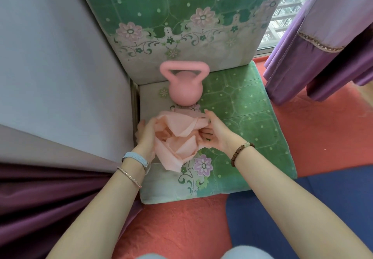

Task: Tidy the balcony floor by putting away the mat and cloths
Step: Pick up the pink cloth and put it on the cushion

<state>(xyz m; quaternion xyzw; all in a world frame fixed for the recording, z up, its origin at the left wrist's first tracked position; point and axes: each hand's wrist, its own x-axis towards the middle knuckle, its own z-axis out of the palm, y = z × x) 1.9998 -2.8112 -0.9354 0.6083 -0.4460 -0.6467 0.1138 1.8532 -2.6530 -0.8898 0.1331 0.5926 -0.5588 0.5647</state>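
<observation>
A crumpled pale pink cloth (177, 137) lies bunched on the green flowered seat cushion (242, 121), just in front of a pink kettlebell (185, 86). My left hand (146, 135) holds the cloth's left side, fingers partly hidden behind the folds. My right hand (214, 131) grips the right side, thumb on top and fingers curled under the fabric. The cloth's lower corner hangs toward me over the cushion's pale embroidered border.
An upright green flowered back cushion (181, 16) stands behind the kettlebell. Purple curtains (323, 36) hang at right, a grey and purple curtain (50, 97) at left. A coral red mat (177, 224) covers the floor; a blue mat (302, 198) lies near my right arm.
</observation>
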